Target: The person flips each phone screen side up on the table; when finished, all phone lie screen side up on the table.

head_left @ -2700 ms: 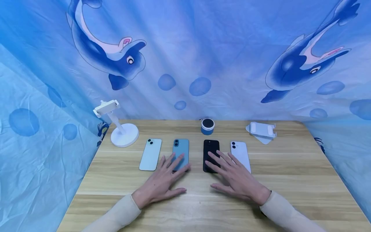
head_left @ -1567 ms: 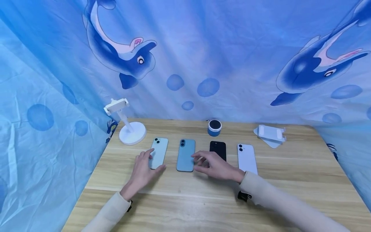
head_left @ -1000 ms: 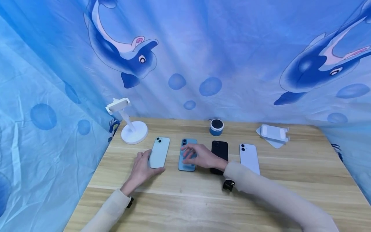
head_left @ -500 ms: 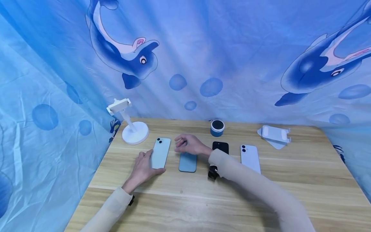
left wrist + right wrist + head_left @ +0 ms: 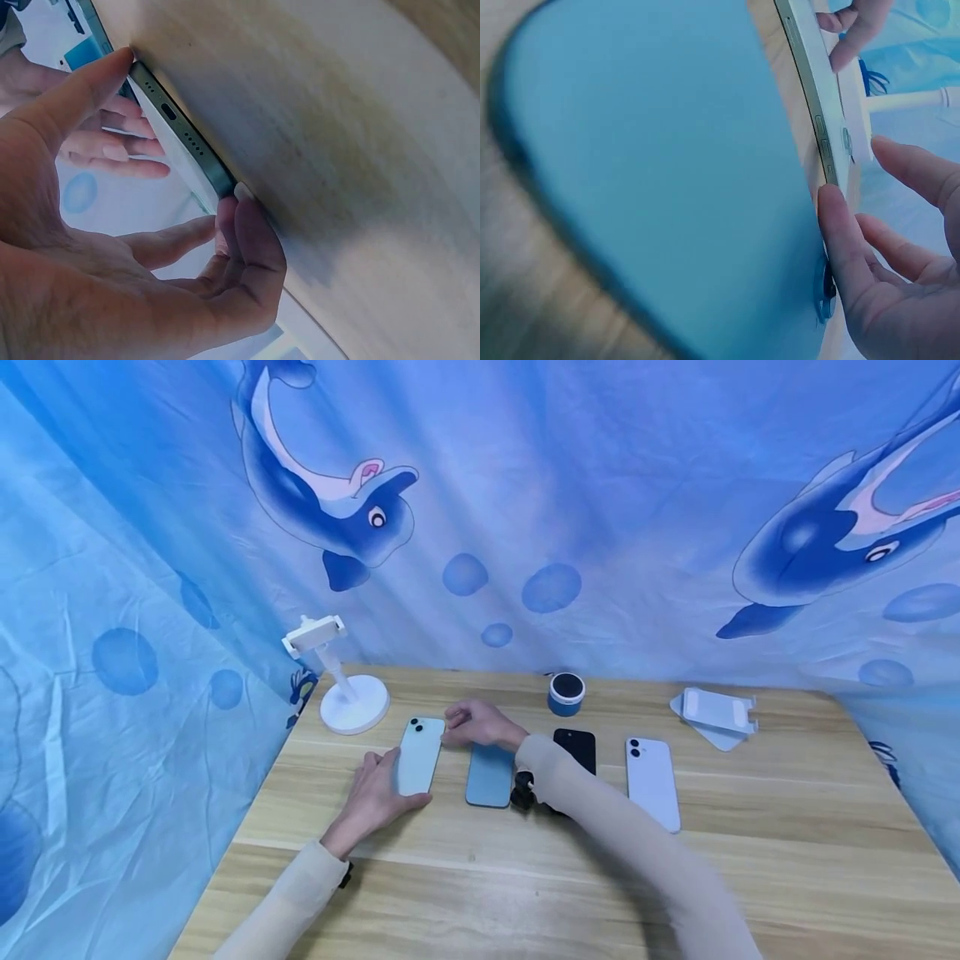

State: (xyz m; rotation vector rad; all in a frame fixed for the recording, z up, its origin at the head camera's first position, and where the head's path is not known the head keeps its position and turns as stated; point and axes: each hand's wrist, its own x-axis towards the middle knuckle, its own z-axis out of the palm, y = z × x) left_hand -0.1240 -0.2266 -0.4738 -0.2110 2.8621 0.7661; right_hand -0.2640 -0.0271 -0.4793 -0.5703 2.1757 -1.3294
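A pale green smartphone [image 5: 420, 758] lies back up at the left of a row of phones. My left hand [image 5: 375, 793] grips its near end, thumb at the right corner and fingers along the left edge. The left wrist view shows the phone's bottom edge [image 5: 171, 116] with its charging port between thumb and fingers. My right hand [image 5: 483, 724] reaches over the blue smartphone [image 5: 489, 783], hiding its camera end. In the right wrist view, one fingertip [image 5: 831, 201] is right at the pale green phone's far corner, while the other fingers stand apart from it.
A black phone [image 5: 576, 747], partly behind the right sleeve, and a white phone [image 5: 652, 785] lie to the right. Behind stand a white phone stand [image 5: 354, 705], a small blue round speaker [image 5: 566, 695] and a folded stand [image 5: 716, 710]. A dolphin-print curtain [image 5: 615, 527] borders the wooden table.
My left hand has moved to the pale green phone and taken hold of its near end. My right hand has crossed leftward over the blue phone to the pale green phone's far corner.
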